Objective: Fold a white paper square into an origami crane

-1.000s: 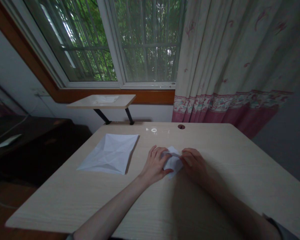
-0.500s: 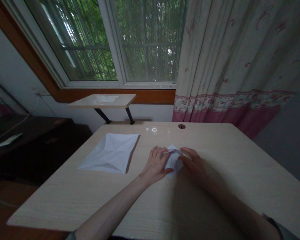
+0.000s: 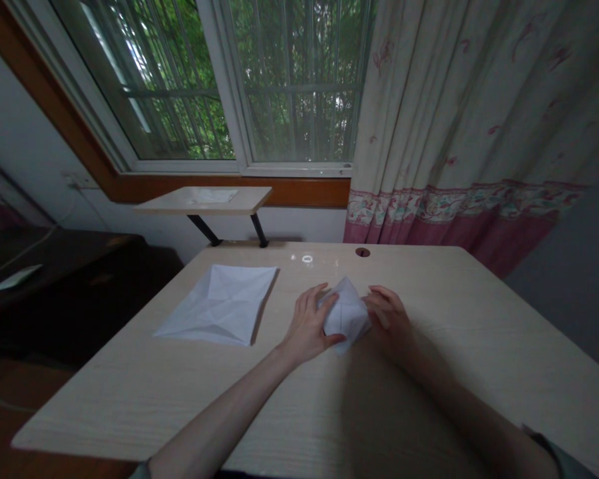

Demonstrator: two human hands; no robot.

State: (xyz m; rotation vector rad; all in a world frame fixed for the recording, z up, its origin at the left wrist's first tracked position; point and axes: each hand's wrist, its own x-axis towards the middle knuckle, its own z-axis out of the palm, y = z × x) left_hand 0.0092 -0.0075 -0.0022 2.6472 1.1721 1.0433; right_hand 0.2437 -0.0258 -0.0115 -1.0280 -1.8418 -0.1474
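A small folded white paper [image 3: 347, 314] stands between my two hands at the middle of the light wooden table [image 3: 429, 372]. My left hand [image 3: 309, 322] cups its left side, thumb under its lower corner and fingers curled against it. Pressing on its right edge is my right hand [image 3: 390, 318], fingers pinched on the paper. The paper's upper part is lifted up off the table. A larger creased white sheet [image 3: 219, 305] lies flat to the left, apart from both hands.
A small raised shelf [image 3: 204, 199] on black legs stands at the table's far edge under the window. A cable hole [image 3: 362, 252] is near the far edge. A dark cabinet [image 3: 54, 279] stands left; a curtain [image 3: 469, 120] hangs right.
The folded paper has been opened and raised between my hands, its top now taller. My right hand shifted slightly to the right edge of the paper.
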